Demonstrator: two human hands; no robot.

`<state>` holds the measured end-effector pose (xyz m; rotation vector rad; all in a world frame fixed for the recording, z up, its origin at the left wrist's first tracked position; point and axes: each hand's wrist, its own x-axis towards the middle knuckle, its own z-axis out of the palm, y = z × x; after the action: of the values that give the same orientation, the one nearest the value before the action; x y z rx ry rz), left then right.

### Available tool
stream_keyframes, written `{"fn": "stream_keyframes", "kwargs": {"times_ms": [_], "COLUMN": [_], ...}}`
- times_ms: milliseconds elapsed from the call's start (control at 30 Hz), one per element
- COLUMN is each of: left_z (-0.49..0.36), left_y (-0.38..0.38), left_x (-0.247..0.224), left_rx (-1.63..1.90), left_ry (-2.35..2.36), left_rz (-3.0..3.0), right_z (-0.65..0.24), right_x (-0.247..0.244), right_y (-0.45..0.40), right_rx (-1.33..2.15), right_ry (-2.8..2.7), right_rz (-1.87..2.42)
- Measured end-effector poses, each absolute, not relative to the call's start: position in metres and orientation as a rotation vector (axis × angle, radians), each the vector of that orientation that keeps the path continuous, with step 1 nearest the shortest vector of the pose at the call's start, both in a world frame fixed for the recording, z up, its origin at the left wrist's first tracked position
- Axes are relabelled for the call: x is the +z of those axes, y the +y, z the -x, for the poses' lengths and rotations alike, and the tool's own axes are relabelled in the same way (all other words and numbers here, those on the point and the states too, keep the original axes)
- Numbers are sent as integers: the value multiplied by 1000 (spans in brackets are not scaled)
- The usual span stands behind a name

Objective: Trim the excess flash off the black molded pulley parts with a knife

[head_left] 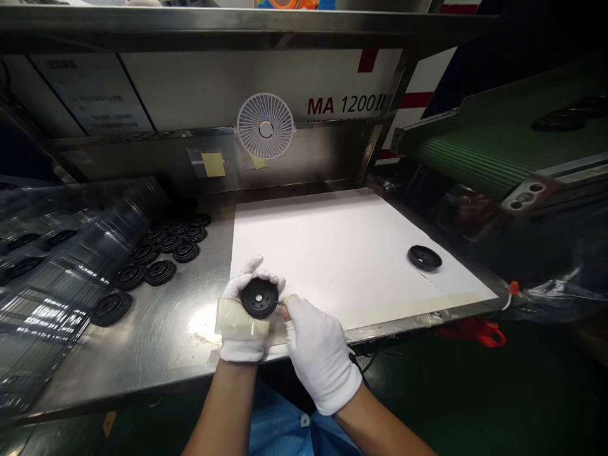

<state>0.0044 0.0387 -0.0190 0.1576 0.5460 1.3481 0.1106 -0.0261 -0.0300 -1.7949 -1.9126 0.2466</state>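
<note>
The black round moulded part [259,297], with a central hole and a recessed face, is held above the front edge of the desk, near the front left corner of the white sheet [308,247]. The left hand [244,310], in a white fabric glove, is closed around the part, its fingers curled over the rim. The right hand [319,354], also gloved, is closed in a pinch on a small thin-tipped implement [280,304], whose tip is at the part's edge; its exact type is too small to tell. A strip of translucent tape [240,323] lies along the front edge of the stainless steel desk [142,367], beneath the left hand. A second black part [424,257] lies on the sheet near its right edge. Further black parts [161,253] stand in rows on the desk to the left of the sheet, beside a stack of clear plastic trays [66,285]. At the back of the desk are a white fan [265,125] and a panel marked "MA 1200II" [346,106]. A green ribbed conveyor belt [475,158] runs beyond the right edge.
</note>
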Motion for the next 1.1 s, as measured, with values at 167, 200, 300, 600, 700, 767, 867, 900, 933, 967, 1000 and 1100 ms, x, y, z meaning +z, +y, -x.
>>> {"fn": "stream_keyframes", "kwargs": {"times_ms": [167, 200, 300, 600, 700, 767, 867, 900, 933, 967, 1000, 1100], "left_z": [-14, -15, -13, -7, -10, -11, -10, -9, -9, -8, -8, -8], "left_y": [43, 43, 40, 34, 35, 35, 36, 37, 37, 37, 37, 35], "left_x": [-17, -16, -15, -14, -11, -8, -5, -4, -4, -3, -3, 0], "left_rx": [1443, 1467, 1448, 1391, 1417, 1428, 1430, 1426, 1422, 1418, 1412, 1387], "left_ry": [649, 663, 684, 587, 627, 645, 648, 641, 636, 632, 628, 629], "left_rz": [-26, -29, -119, -130, -86, -62, -45, -45, -40, -31, -19, 38], "right_z": [-100, -98, -95, -107, -104, -104, -113, -118, -123, -130, -137, -164], "right_x": [-32, -32, -33, -29, -27, -24, -16, -13, -11, -9, -9, -20], "right_y": [-31, -32, -34, -32, -35, -36, -34, -32, -30, -28, -27, -24], "right_rx": [246, 241, 244, 263, 312, 382, 482, 496, 499, 497, 489, 406], "right_ry": [-1902, -1910, -1936, -1883, -1914, -1883, -1808, -1796, -1791, -1795, -1806, -1879], "right_rz": [1786, 1777, 1753, 1769, 1715, 1703, 1726, 1743, 1765, 1791, 1818, 1860]}}
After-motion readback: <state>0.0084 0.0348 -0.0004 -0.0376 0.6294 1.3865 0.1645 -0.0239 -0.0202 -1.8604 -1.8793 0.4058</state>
